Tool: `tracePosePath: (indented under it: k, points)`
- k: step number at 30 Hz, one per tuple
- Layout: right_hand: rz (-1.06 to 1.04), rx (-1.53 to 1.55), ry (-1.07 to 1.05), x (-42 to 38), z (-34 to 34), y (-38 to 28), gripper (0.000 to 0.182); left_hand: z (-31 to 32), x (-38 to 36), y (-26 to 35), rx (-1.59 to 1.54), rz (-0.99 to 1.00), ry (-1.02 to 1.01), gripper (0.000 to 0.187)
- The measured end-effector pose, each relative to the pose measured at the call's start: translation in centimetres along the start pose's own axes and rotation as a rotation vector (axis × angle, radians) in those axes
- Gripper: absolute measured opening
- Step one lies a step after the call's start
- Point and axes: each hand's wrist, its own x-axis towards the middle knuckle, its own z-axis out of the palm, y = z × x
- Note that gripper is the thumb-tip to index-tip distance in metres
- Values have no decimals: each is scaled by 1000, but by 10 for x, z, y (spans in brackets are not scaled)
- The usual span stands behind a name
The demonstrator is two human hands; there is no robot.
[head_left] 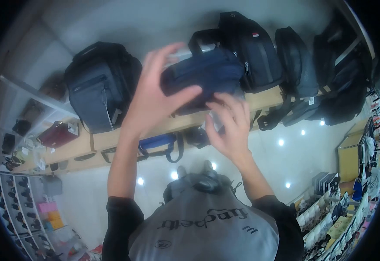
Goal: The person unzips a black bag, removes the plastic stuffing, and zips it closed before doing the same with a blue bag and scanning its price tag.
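A dark navy fabric bag [203,71] with a carry handle stands on the wooden shelf in front of me, slightly blurred. My left hand [155,93] is at the bag's left side, with fingers raised and spread and the thumb stretched across its front. Whether the thumb presses on the fabric is hard to tell. Below the bag's lower right front, my right hand [230,126] has loosely bent fingers, held apart from the thumb. Something pale shows between them, too blurred to name.
A large black backpack [98,87] stands on the left, with a dark red handbag [58,134] beyond it. Another black backpack [255,54] and a slim black bag [296,61] stand to the right. A blue bag [157,141] sits under the wooden shelf [107,140]. Shoe racks [18,204] line the lower left.
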Motion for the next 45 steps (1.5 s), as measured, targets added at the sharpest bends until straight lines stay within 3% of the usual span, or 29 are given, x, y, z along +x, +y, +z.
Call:
tracePosePath:
  k: [1,4,9,12,13,17,29,32,33,36,40,45]
  points:
    - [33,15,23,3,2,-2,39,1,-1,-1,-235,-41,89,69]
    - [-19,-35,109,15,2,-14,38,-9,-7,-16,-352,-113,-2,60]
    - [-146,163,289,28,23,-32,22,-9,-8,-10,-343,-104,14,51]
    - [2,144,69,3,39,-45,23,-4,-6,-14,-322,-88,23,50]
    - [-4,99,84,-1,49,-42,33,-3,-6,-12,-309,-82,20,50]
    - [81,-51,37,-10,59,-38,35,-2,-7,-10,-255,-57,25,51]
    - [139,41,54,-3,51,-53,13,-2,-20,-4,-161,-78,-25,46]
    - [304,241,-46,10,41,-55,17,1,-29,-12,-74,37,-4,48]
    - [445,371,-115,15,35,-57,21,3,-31,-16,-38,92,10,49]
    - [662,682,-221,19,27,-59,22,4,-36,-17,1,90,-13,56]
    - [957,1020,-216,34,19,-68,24,8,-38,-24,-23,133,18,60]
    - [1083,1195,-99,34,18,-72,24,6,-47,-35,-92,195,-5,78]
